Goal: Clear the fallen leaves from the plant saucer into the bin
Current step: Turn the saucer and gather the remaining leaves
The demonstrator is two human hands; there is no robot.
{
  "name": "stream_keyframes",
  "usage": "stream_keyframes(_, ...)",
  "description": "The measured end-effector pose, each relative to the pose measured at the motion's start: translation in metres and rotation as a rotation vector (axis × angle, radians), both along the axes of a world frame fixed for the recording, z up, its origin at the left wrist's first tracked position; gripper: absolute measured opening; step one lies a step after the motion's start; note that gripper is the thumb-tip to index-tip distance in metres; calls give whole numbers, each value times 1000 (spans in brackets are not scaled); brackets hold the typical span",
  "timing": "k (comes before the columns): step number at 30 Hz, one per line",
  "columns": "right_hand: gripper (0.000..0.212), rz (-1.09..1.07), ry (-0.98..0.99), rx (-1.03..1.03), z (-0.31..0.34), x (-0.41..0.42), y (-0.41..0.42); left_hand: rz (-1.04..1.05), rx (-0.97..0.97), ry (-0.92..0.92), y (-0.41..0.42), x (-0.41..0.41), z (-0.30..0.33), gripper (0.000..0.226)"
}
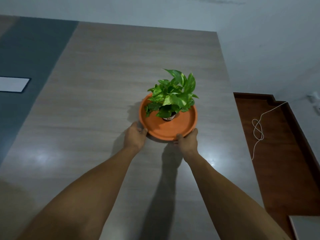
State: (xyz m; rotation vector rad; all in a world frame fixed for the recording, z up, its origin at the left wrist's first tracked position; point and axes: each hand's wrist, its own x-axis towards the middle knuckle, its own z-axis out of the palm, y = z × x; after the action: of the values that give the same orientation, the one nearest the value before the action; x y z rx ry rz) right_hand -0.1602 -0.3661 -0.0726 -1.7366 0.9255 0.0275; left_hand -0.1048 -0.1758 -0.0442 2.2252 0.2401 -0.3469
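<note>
A round terracotta saucer (173,128) sits on a pale wood-grain table (97,104), right of the middle. In it stands a small pot (168,117) with a green, yellow-flecked leafy plant (173,94). My left hand (136,135) grips the saucer's near-left rim. My right hand (187,140) grips its near-right rim, thumb over the edge. The saucer's bare floor shows no loose leaves; its far half is hidden by foliage. No bin is in view.
The table's right edge (230,104) runs close to the saucer. Beyond it lies dark brown wooden furniture (277,153) with a knotted white cord (258,130). A grey strip and a white rectangle (13,84) lie at the far left.
</note>
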Motion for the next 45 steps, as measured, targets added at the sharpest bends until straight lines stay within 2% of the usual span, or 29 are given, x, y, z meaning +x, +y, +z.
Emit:
stream_keyframes(4,61,-82,-28,129,-2,3,2,26,-34,28,-1,4,-8,41)
stream_keyframes(7,63,-66,-23,109,-4,2,-5,36,-35,26,0,6,-10,46)
stream_keyframes(10,59,-7,-19,82,-2,1,-16,56,-14,27,3,8,-10,40)
stream_keyframes(14,68,50,3,49,-2,2,-36,82,42,7,6,16,-10,39)
stream_keyframes(21,48,43,-3,-26,-13,9,-60,70,104,-69,17,21,-19,37)
stream_keyframes(28,41,74,-50,-38,-19,24,-69,69,94,-54,24,18,-29,28)
stream_keyframes(34,47,60,-17,-80,-17,18,-65,174,110,0,23,17,-28,21)
stream_keyframes(40,38,58,-23,-86,-12,0,-50,327,43,75,13,9,-25,24)
stream_keyframes(43,34,47,-37,-57,-15,-10,-38,438,-53,137,6,3,-25,23)
stream_keyframes(45,26,49,-43,-34,-17,-15,-31,501,-158,170,2,1,-35,31)
